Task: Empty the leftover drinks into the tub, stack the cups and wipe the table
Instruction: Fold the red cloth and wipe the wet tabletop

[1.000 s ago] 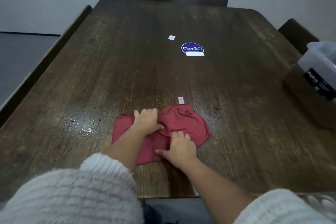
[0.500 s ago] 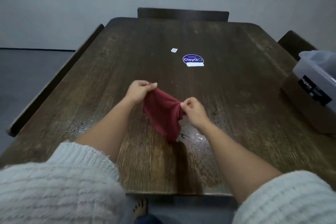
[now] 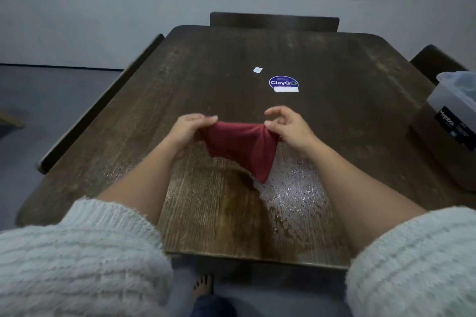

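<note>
Holding the red cloth (image 3: 242,147) up off the table (image 3: 347,80) right now, one top corner per hand. My left hand (image 3: 186,127) has its corner pinched between thumb and fingers, and my right hand (image 3: 288,127) grips the other corner with the thumb and lower fingers while the index finger sticks up loose. The cloth hangs between them in a sort of triangle, its low tip just above the tabletop or maybe brushing it, can't tell from this angle.

Judging by the shiny wet patch (image 3: 293,195) near the front edge, on my right side, the wiping isn't finished. My take on doing this bit well: refold the cloth so a flat, drier face points down, lay it just beyond the wet area, then drag it toward me in overlapping passes instead of scrubbing in circles, which would just smear the water around.

The tub (image 3: 456,108) sits off at the far right edge. No cups visible from here. I'd steer around the ClayGo sticker (image 3: 283,83) so its edge doesn't catch and peel.
</note>
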The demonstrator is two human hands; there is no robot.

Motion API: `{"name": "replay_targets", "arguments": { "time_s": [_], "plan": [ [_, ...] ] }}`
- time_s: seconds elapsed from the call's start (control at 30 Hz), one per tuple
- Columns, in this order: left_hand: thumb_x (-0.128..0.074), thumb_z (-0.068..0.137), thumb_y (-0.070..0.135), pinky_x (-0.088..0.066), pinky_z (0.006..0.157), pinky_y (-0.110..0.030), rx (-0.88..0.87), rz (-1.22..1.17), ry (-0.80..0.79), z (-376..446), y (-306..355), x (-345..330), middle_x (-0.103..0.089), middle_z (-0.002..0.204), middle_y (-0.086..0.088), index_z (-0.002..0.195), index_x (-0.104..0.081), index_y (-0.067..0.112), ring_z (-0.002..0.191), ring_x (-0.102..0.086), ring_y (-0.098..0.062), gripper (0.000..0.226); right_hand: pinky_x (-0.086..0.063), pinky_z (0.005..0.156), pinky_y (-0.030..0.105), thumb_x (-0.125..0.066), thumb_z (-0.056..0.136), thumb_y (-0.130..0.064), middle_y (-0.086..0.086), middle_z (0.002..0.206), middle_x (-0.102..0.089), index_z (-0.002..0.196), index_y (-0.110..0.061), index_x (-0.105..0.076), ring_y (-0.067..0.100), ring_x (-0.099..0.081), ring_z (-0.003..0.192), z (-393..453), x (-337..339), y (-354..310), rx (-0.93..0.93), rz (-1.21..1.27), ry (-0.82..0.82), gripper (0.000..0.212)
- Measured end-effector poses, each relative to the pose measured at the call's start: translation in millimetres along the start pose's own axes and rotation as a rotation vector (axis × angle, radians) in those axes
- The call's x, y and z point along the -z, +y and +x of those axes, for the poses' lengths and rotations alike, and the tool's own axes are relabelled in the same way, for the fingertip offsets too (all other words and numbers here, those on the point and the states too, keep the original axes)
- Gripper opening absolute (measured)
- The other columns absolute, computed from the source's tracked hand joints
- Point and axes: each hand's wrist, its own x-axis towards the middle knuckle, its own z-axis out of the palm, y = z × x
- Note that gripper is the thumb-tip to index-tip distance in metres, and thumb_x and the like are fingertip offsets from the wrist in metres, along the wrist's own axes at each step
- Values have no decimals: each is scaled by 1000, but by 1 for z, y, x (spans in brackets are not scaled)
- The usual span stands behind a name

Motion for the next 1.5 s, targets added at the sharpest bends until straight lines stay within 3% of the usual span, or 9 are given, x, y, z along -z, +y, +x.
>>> {"name": "replay_targets", "arguments": {
  "time_s": [0.13, 0.23, 0.37, 0.47, 0.6, 0.73, 0.9, 1.07, 1.5],
  "plan": [
    [-78, 71, 19, -49, 75, -33, 466, 239, -329, -28, -57, 15, -66, 75, -4, 70, -68, 14, 75, -61, -20, 11, -47, 65, 27, -59, 94, -6, 1, 87, -58, 107, -15, -60, 13, -55, 76, -30, -6, 40, -414, -288, -486, 16],
    [-68, 85, 17, -52, 89, -41, 625, 336, -382, -33, -73, 15, -69, 94, -11, 97, -68, 5, 88, -64, -25, 17, -49, 69, 33, -56, 94, -4, 1, 88, -57, 95, -18, -60, 13, -53, 73, -36, -10, 53, -650, -343, -728, 14],
    [-71, 85, 32, -45, 68, -32, 523, 603, -162, -14, -73, 11, -62, 108, -14, 101, -67, 4, 91, -57, -25, 33, -46, 70, 31, -60, 94, -11, 7, 105, -60, 110, -15, -59, 16, -57, 84, -19, -20, 55, -498, -526, -388, 16],
    [-62, 90, 43, -46, 93, -41, 368, 1200, 2, -4, -71, -7, -48, 130, -18, 125, -54, 2, 118, -50, -34, 54, -44, 96, 33, -63, 93, -25, 11, 135, -52, 136, -18, -49, 28, -52, 120, -5, -32, 58, -323, -849, -272, 45],
    [-39, 102, 29, -26, 113, -40, 33, 1119, 37, -18, -103, -45, -36, 148, -16, 143, -37, 4, 138, -32, -31, 47, -25, 113, 47, -41, 103, -32, 8, 152, -33, 148, -20, -34, 30, -28, 141, -23, -68, 75, -194, -1011, -246, 47],
    [-16, 104, 44, 4, 119, -39, 135, 1241, -10, -40, -159, -58, 3, 162, -10, 153, -3, 6, 149, 7, -24, 64, 3, 117, 57, -15, 99, -61, 6, 164, 6, 157, -19, -2, 31, 12, 149, -55, -104, 112, -372, -950, -257, 73],
    [-6, 102, 47, 5, 119, -38, 69, 1312, 91, -22, -174, -54, 5, 162, -10, 153, 0, 7, 149, 8, -23, 65, -2, 115, 62, 39, 58, -76, 2, 164, 3, 156, -27, -4, 28, 8, 150, -39, -114, 135, -279, -1081, -122, 118],
    [20, 81, 53, 3, 119, -38, 31, 1318, 111, 19, -169, -45, 0, 162, -9, 153, -3, 8, 149, 5, -23, 88, -2, 116, 60, 20, 71, -68, 1, 164, 1, 156, -30, -10, 28, 5, 150, 6, -112, 137, -220, -1115, -104, 97],
    [-19, 103, 43, -1, 119, -42, -25, 1345, 115, 239, -144, -7, -7, 161, -12, 153, -10, 5, 149, -1, -25, 63, -3, 116, 59, 2, 84, -71, 0, 164, -10, 154, -32, -20, 26, -2, 150, 225, -106, 150, -162, -1148, 8, 83]
  ]
}}
